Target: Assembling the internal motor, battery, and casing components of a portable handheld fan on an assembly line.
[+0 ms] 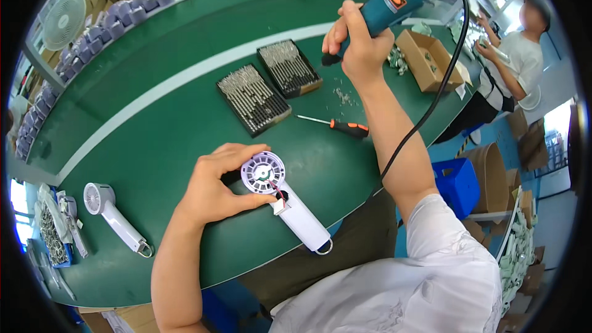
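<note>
My left hand point(213, 179) grips a small white-and-lavender handheld fan point(305, 223) by its round head, thumb on one side and fingers on the other. The head's slotted face points up, and red and dark wires run from it to a small white piece at the neck. Raised above the far side of the bench, my right hand point(365, 46) is closed around a teal electric screwdriver point(388, 9) with a black cord. Its black nose points down to the left, above the bench and apart from the fan. Two black trays of screws, a left one point(253, 100) and a right one point(290, 69), lie between my hands.
An orange-and-black screwdriver point(350, 128) and loose screws point(344, 96) lie on the green bench point(166, 148). Another handheld fan point(120, 225) rests at left. An open cardboard box point(422, 65) stands at right. Purple parts point(114, 21) line the far edge. A co-worker point(512, 61) works at right.
</note>
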A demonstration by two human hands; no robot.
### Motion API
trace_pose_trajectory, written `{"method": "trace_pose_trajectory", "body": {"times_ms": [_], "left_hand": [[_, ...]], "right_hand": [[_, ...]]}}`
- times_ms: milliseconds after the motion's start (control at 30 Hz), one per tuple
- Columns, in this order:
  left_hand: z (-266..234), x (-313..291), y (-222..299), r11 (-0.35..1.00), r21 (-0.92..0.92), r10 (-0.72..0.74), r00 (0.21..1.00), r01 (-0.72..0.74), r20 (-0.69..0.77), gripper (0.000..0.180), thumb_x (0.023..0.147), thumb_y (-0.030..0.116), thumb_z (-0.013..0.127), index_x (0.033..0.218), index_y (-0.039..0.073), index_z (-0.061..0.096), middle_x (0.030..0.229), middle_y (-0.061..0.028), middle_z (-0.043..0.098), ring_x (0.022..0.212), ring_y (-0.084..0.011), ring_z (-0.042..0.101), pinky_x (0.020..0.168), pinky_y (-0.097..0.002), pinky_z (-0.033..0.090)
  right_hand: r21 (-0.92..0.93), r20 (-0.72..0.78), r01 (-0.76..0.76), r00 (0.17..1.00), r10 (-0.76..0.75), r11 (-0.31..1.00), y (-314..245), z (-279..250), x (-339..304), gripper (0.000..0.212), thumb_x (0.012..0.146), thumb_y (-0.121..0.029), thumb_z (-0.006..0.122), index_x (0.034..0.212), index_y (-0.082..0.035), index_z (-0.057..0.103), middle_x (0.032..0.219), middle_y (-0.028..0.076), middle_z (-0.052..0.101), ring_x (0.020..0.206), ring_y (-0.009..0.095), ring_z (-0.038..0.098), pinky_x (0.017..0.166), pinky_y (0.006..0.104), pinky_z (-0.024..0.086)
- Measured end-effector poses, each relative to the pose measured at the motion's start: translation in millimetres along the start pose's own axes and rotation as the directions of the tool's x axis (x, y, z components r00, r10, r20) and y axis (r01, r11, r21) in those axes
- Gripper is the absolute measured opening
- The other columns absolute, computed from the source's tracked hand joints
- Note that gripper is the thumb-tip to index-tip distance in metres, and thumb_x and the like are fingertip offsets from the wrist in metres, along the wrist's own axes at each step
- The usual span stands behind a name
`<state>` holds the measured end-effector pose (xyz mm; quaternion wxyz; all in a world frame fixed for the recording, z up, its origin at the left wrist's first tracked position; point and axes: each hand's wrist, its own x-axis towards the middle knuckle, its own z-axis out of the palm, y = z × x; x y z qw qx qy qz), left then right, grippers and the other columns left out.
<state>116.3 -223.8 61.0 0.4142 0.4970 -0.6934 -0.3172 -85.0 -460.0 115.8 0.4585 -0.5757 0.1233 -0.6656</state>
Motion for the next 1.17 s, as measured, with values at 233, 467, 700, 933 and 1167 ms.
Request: {"method": "trace_pose_trajectory", "body": {"times_ms": [233,467,700,933,1167], "left_hand": [[-0.1,2.1,-5.6,0.998,-0.024,0.052,0.999,-0.052,-0.017,0.077,0.059,0.014,0.100,0.128,-0.001,0.072,0.117,-0.0135,0.078,0.113,-0.0281,0.070,0.099,-0.0393,0.054],[3.6,2.7,-5.1,0.999,-0.034,0.033,0.999,-0.034,-0.020,0.077,0.057,0.013,0.101,0.126,-0.001,0.073,0.117,-0.0135,0.078,0.112,-0.0283,0.071,0.099,-0.0392,0.054],[4.1,0.8,-7.5,0.998,-0.040,0.049,0.998,-0.051,-0.033,0.078,0.056,0.013,0.101,0.127,-0.001,0.072,0.118,-0.0134,0.078,0.112,-0.0283,0.071,0.100,-0.0396,0.053],[2.5,1.3,-7.6,0.998,-0.039,0.052,0.998,-0.053,-0.023,0.079,0.057,0.013,0.101,0.128,-0.001,0.072,0.119,-0.0137,0.078,0.113,-0.0281,0.071,0.100,-0.0393,0.053],[2.7,0.8,-8.5,0.998,-0.042,0.048,0.999,-0.049,-0.022,0.079,0.057,0.014,0.101,0.129,0.000,0.072,0.119,-0.0129,0.078,0.113,-0.0281,0.071,0.102,-0.0396,0.053]], "right_hand": [[-0.110,-0.013,-0.052,0.999,0.050,0.993,28.4,-10.1,4.3,0.023,0.101,-0.016,0.067,0.087,0.003,0.062,0.062,0.006,0.058,0.047,0.017,0.059,0.049,0.0374,0.054],[-0.146,-0.104,-0.157,0.984,0.142,0.977,17.6,-0.8,0.6,0.033,0.103,-0.018,0.068,0.074,-0.002,0.063,0.057,0.005,0.061,0.045,0.014,0.059,0.045,0.0286,0.047],[-0.172,-0.119,-0.157,0.983,0.138,0.972,21.2,-0.9,1.4,0.032,0.103,-0.020,0.068,0.076,-0.001,0.064,0.056,0.004,0.060,0.045,0.014,0.059,0.044,0.0282,0.046],[-0.181,-0.113,-0.165,0.983,0.146,0.970,24.8,-2.6,2.3,0.034,0.103,-0.021,0.069,0.075,-0.002,0.063,0.056,0.004,0.060,0.044,0.014,0.059,0.043,0.0282,0.046],[-0.204,-0.085,-0.167,0.985,0.153,0.965,28.7,-4.5,1.7,0.035,0.102,-0.021,0.069,0.073,-0.003,0.062,0.055,0.005,0.060,0.044,0.014,0.059,0.043,0.0281,0.046]]}}
